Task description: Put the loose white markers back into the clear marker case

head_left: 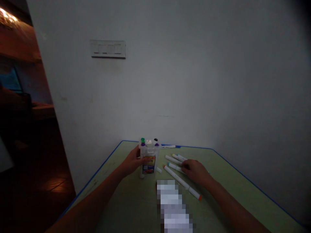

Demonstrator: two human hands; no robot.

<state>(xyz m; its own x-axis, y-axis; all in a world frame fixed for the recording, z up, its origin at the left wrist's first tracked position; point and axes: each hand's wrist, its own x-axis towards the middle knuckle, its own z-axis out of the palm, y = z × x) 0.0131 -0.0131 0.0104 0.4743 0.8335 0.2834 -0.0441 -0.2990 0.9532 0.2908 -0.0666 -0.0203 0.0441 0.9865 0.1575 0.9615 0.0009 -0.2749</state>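
Observation:
My left hand (133, 160) grips the side of a clear plastic marker case (149, 158) that stands upright on the green table (121, 200). Several markers stand in the case, their green, purple and black caps showing at its top. My right hand (195, 171) rests palm down on several loose white markers (175, 160) that lie to the right of the case, its fingers curled over them. One long marker with an orange tip (184, 185) runs out from under that hand towards me.
The table has a blue edge (233, 166) and sits against a white wall with a switch plate (108, 49). Another marker (168, 147) lies at the far edge. A blurred patch (173, 207) covers the near middle. Dark floor lies to the left.

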